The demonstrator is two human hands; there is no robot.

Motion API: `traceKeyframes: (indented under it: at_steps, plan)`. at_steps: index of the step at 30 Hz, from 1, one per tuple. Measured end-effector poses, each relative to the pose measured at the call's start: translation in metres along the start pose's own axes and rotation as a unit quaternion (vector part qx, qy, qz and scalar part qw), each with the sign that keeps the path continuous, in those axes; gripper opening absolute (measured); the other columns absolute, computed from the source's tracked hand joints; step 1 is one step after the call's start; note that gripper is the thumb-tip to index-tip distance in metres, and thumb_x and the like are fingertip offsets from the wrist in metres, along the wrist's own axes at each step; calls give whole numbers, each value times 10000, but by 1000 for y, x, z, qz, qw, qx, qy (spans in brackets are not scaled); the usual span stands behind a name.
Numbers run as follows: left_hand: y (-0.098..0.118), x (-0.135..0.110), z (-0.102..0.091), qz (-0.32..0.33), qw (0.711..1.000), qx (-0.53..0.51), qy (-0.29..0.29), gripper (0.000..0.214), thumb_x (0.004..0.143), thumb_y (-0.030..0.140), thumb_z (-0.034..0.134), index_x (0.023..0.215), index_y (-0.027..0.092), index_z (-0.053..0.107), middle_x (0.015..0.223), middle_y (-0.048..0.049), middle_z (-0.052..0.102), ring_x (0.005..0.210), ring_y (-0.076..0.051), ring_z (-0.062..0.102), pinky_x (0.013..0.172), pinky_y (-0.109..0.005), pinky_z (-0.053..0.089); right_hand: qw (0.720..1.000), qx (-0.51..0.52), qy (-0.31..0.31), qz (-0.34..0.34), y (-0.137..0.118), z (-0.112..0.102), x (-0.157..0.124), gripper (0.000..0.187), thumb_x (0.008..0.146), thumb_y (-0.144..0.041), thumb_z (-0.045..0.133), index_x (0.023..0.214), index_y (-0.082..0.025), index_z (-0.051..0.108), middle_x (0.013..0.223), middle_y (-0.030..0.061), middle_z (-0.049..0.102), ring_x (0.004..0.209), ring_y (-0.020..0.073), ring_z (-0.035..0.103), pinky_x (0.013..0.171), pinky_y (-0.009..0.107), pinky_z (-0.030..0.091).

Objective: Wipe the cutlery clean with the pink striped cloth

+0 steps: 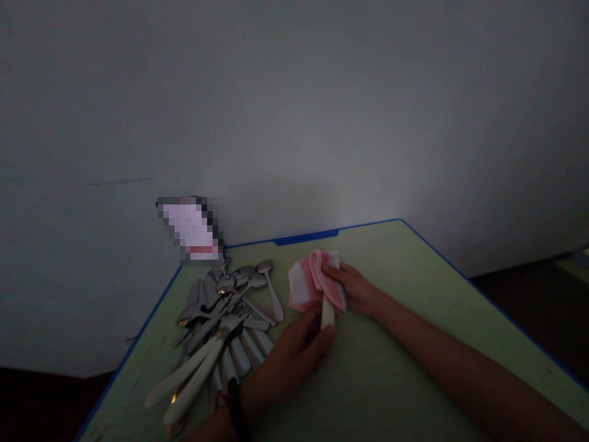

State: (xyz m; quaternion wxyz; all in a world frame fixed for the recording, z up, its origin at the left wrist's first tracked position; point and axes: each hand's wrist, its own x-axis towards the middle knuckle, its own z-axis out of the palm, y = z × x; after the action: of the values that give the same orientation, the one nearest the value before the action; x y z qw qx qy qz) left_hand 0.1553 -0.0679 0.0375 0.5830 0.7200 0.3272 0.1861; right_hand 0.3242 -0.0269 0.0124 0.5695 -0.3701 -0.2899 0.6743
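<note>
My left hand (301, 344) is closed around the pale handle (327, 314) of a piece of cutlery whose head is hidden inside a cloth. A pink and white cloth (304, 283) is folded over that upper end, and my right hand (353, 287) pinches it from the right side. Left of my hands lies a heap of metal cutlery (230, 307), with spoons, forks and flat handles crossing each other. Two white-handled pieces (193, 380) stick out of the heap toward me, near my left wrist.
The pale green table (414, 344) has a blue edge (308, 237) and stands against a grey wall (294, 110). At the back left, a blurred-out device with a bright face (188, 227) leans by the wall, behind the heap.
</note>
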Motion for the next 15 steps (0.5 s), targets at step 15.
traceKeyframes:
  at_steps: [15]
  plan:
    - [6,0,0,5,1000,-16,-16,327,877,356,440,1150,186,501,821,-20,557,695,-147,501,619,-253,421,1000,7,-16,11,1,-1,0,253,656,-312,721,806,-123,646,666,12,656,592,108,576,629,242,441]
